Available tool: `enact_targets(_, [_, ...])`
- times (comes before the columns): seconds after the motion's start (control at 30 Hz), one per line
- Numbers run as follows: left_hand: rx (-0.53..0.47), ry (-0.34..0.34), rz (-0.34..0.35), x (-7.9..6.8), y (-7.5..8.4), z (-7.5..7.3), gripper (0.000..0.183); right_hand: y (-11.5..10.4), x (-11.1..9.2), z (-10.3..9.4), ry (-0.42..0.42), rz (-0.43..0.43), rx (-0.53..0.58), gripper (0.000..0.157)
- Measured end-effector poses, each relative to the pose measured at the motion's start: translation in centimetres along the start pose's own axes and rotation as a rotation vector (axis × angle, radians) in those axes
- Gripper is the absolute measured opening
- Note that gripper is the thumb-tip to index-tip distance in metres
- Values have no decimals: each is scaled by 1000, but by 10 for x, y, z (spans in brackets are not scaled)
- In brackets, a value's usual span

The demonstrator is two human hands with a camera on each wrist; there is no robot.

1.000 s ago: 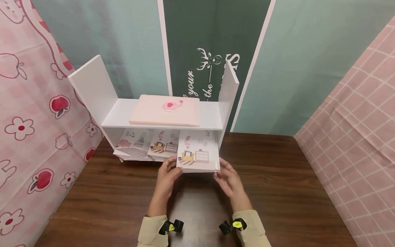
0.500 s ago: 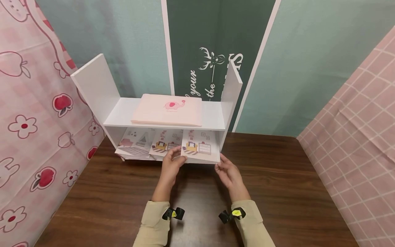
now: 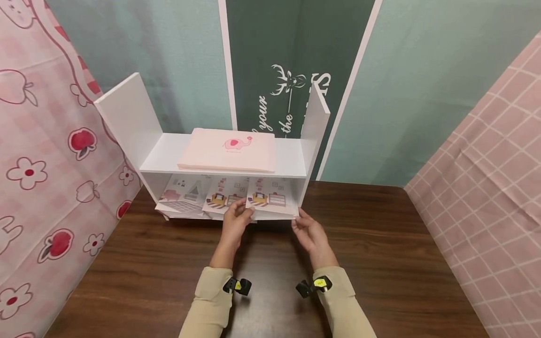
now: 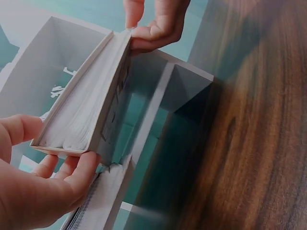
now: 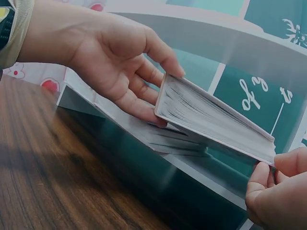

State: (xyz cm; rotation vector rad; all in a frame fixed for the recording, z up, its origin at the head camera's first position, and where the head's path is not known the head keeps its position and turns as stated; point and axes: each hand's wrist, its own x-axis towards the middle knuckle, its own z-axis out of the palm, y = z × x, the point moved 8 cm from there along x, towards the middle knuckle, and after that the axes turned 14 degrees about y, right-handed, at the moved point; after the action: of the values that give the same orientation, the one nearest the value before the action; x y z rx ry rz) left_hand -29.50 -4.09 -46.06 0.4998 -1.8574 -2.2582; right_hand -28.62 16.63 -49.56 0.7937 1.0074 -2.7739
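Observation:
A photo album [image 3: 276, 192] with a yellow armchair and drawers on its cover lies partly inside the lower right of a small white shelf [image 3: 290, 152]. My left hand [image 3: 235, 226] grips its near left corner. In the left wrist view that hand [image 4: 33, 184] has its thumb on the upper cover and fingers beneath. The right hand [image 3: 312, 234] pinches the near right corner. In the right wrist view, the album's page edges [image 5: 206, 117] face the camera, its near edge raised off the shelf board. The far end of the album is hidden under the upper board.
Left of it lie a matching album [image 3: 216, 197] and one with a tent picture [image 3: 183, 195]. A pink elephant album [image 3: 228, 157] rests on the upper board. Brown wooden table [image 3: 393, 244] surrounds the shelf; curtains [image 3: 486, 155] hang behind and at both sides.
Both hands have pushed the held album away from the person, deeper into the lower right of the shelf. The other albums stay where they were.

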Motion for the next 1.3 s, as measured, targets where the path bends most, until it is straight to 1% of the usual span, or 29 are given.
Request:
enact_targets(0.1, [51, 12, 29, 2, 1, 0, 42, 1, 2, -2, 16, 1, 7, 53])
enact_targets(0.2, [109, 26, 71, 3, 4, 1, 41, 5, 5, -8, 64, 15, 15, 52])
enact_targets(0.33, [165, 36, 87, 4, 6, 3, 39, 11, 7, -16, 109, 32, 25, 50])
enact_targets(0.5, [228, 32, 102, 5, 5, 6, 36, 16, 10, -23, 116, 32, 21, 50])
enact_targets(0.57, [270, 27, 131, 4, 5, 8, 35, 17, 12, -25, 117, 32, 18, 51])
enact_targets(0.67, [345, 39, 178, 4, 8, 9, 35, 18, 15, -28, 126, 29, 18, 50])
enact_targets(0.73, [385, 55, 205, 3, 10, 9, 36, 19, 17, -28, 126, 28, 15, 45])
enact_targets(0.8, [404, 72, 217, 3, 12, 8, 35, 19, 19, -29, 142, 26, 6, 36])
enact_targets(0.87, [414, 80, 225, 3, 13, 8, 35, 19, 20, -30, 159, 23, -1, 26])
enact_targets(0.93, [413, 82, 225, 3, 13, 8, 35, 20, 21, -32, 164, 20, -10, 21])
enact_targets(1.07, [414, 67, 228, 1, 13, 9, 36, 19, 16, -32, 167, 10, -28, 24])
enact_targets(1.17, [445, 50, 238, -3, 12, 7, 40, 18, 7, -35, 197, -2, -38, 27])
enact_targets(1.23, [470, 45, 253, -7, 11, 5, 42, 17, 1, -38, 216, -9, -43, 25])
enact_targets(1.3, [486, 48, 266, -11, 10, 3, 44, 15, -6, -39, 217, -14, -40, 20])
